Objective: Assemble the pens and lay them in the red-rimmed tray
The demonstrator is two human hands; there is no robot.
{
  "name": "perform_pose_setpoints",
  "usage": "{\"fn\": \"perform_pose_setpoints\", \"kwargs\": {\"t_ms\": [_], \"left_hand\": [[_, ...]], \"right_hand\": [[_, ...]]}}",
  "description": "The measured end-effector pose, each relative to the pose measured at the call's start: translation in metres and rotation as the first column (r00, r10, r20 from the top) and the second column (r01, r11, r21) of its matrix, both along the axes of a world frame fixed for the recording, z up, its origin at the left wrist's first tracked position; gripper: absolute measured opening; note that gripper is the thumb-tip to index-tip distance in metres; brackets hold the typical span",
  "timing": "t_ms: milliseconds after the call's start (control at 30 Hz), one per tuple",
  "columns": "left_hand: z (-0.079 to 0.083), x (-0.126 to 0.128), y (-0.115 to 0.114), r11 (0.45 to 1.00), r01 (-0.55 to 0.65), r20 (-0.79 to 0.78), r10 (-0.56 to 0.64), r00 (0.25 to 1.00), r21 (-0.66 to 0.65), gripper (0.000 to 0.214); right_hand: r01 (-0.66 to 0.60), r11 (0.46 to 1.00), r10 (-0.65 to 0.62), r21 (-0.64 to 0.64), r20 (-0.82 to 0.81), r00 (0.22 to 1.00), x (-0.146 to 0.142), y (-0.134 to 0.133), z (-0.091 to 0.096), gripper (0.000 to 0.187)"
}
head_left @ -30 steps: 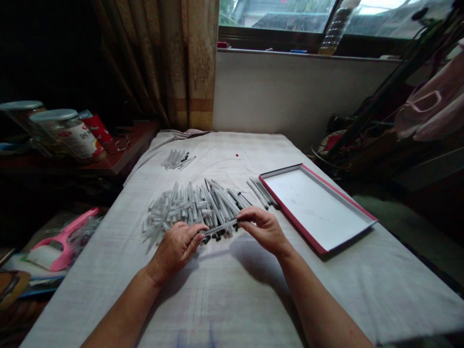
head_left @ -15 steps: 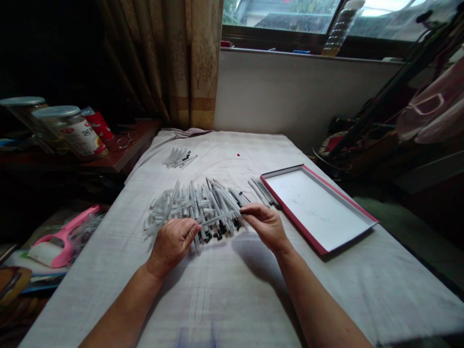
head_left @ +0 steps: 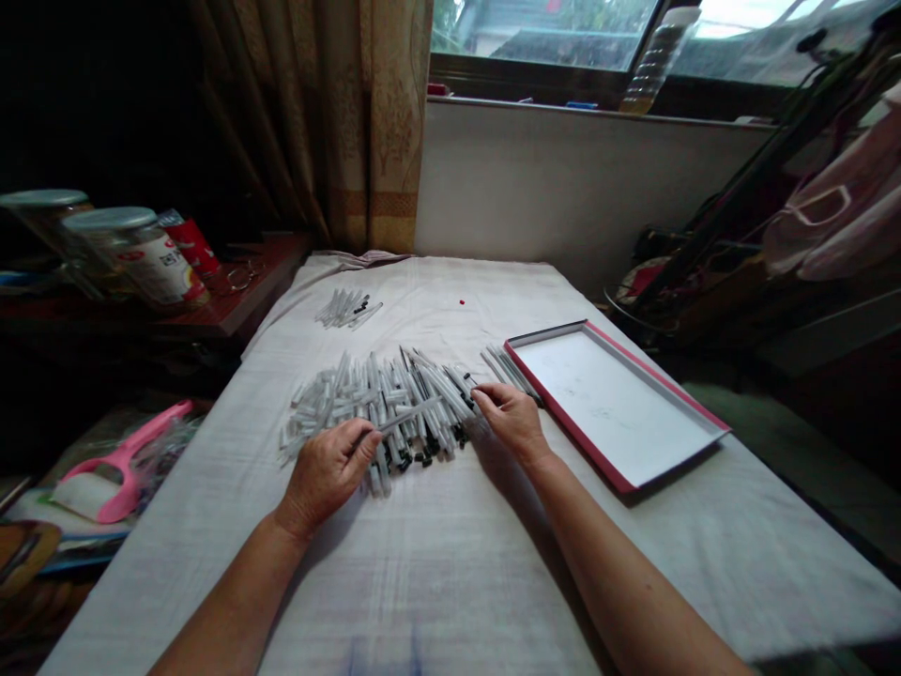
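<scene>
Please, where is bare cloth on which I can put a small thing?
Bare cloth lies between the forearms, before the tube pile. Another patch lies beyond the pile, between the small tube group and the tray, broken only by a red bit. Crowded: the pile, and the row of tubes along the tray's left edge.

Two hands (head_left: 325, 477), three tube groups (head_left: 358, 392), one tray (head_left: 626, 399), two jars (head_left: 159, 266), one bottle (head_left: 656, 61)
</scene>
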State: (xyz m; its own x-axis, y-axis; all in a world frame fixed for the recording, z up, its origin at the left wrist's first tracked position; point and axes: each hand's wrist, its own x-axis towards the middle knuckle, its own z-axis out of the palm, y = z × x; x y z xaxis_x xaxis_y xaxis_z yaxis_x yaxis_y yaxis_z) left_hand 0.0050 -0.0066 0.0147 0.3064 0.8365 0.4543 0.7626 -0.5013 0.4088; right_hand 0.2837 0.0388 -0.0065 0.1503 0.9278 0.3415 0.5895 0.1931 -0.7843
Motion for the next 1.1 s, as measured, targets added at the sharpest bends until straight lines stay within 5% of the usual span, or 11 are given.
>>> {"fn": "perform_pose_setpoints", "kwargs": {"t_ms": [167,433,600,800,933,1100], "left_hand": [[-0.005,0.0,0.001,0.999,0.032,0.017,-0.032,0.999,0.026,0.038],[-0.003,0.005,-0.002,0.997,0.073,0.027,-0.072,0.997,-0.034,0.036],[-0.001,-0.006,0.002,0.999,0.044,0.008,-0.044,0.999,-0.012,0.036],[0.003,-0.039,0.014,0.965,-0.258,0.042,0.256,0.966,0.052,0.034],[0.004,-0.043,0.014,0.933,-0.353,0.045,0.351,0.935,0.069,0.027],[0.001,-0.032,0.011,0.97,-0.237,0.022,0.236,0.971,0.052,0.031]], "right_hand": [[-0.015,1.0,0.015,0.019,-0.019,1.0,0.0,-0.006,0.008,0.027],[-0.316,0.945,0.268,-0.078,-0.367,0.891,-0.032,-0.03,0.031,0.033],[-0.164,0.985,0.122,-0.051,-0.469,0.875,-0.027,-0.026,0.032,0.032],[0.118,0.993,-0.094,-0.006,-0.647,0.757,-0.009,-0.013,0.041,0.031],[-0.003,0.999,0.03,0.052,-0.525,0.85,-0.032,-0.017,0.034,0.024],[-0.188,0.975,0.196,0.114,-0.067,0.978,-0.061,-0.021,0.015,0.012]]}}
